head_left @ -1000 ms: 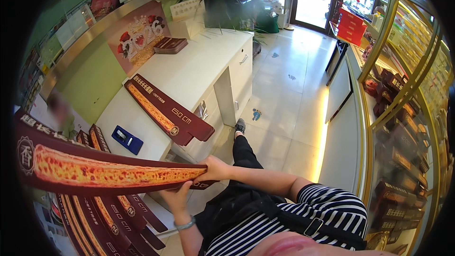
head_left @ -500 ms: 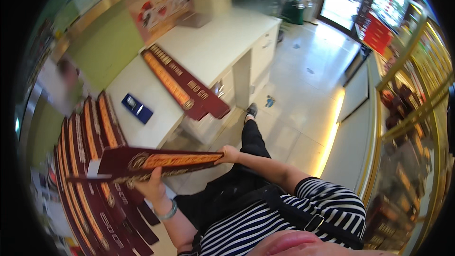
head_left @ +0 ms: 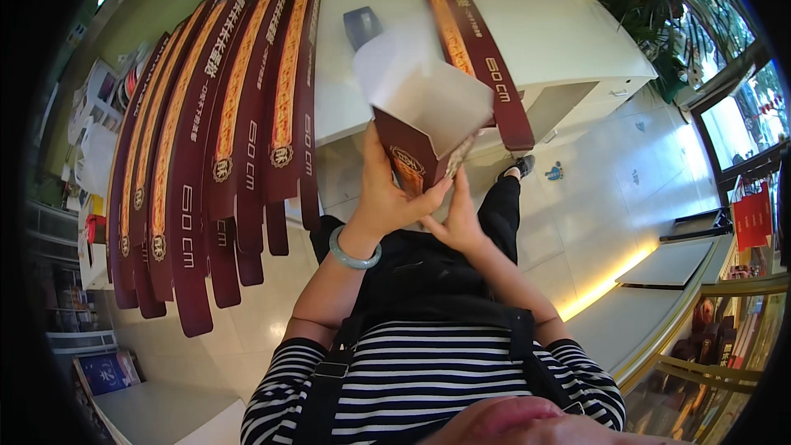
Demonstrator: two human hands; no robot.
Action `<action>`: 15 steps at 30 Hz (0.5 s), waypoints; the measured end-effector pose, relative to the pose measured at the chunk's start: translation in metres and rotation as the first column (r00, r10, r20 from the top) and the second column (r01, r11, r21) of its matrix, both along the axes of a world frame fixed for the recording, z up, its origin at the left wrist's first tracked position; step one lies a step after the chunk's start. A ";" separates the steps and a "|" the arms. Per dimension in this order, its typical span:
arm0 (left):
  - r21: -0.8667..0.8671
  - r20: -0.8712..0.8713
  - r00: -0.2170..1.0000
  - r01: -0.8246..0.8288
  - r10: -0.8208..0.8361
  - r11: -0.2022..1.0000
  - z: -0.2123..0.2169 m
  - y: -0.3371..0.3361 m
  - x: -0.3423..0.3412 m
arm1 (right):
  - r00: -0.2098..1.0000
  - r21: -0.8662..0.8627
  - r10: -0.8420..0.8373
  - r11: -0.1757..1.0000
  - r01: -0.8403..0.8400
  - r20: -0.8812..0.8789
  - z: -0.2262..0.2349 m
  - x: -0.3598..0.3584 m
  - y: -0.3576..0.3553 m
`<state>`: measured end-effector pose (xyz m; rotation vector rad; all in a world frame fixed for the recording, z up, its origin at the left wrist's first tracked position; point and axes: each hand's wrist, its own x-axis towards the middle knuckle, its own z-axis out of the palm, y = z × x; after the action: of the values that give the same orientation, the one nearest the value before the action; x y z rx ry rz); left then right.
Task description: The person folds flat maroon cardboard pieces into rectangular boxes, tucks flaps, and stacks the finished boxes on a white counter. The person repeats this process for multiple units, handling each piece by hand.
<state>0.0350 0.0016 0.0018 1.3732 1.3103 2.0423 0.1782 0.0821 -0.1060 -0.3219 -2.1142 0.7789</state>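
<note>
Between my two hands stands a long maroon carton (head_left: 402, 138), its near end turned up and its white-lined flaps spread apart. My left hand (head_left: 381, 202) grips the carton's left side, with the thumb across its front. On the opposite side my right hand (head_left: 461, 218) has its fingers bent against the carton near my left thumb. The carton's lower part is hidden behind my hands. Left of my hands, several flat maroon cartons (head_left: 188, 132) with orange panels overlap in a row, their ends jutting over the counter's edge.
Another maroon carton (head_left: 474, 41) lies across the white counter (head_left: 568, 37). Near it is a blurred small dark-blue item (head_left: 361, 26). A potted plant (head_left: 671, 0) stands at the far right. A glass display case (head_left: 725, 346) lines the right side, near a red bag (head_left: 751, 218).
My view has swung to the left. The carton has turned from lying lengthwise across both hands to end-up, its white inside showing. My right hand has moved in close to my left.
</note>
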 end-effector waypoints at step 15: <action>0.165 -0.618 0.784 0.053 0.061 0.985 0.052 -0.015 0.002 | 0.755 0.215 0.467 0.884 -0.415 -0.460 0.133 0.001 0.033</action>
<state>0.0374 -0.0138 0.0538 2.2662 1.3813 1.7917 0.1795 0.1153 0.0271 0.4268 -1.7236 0.9032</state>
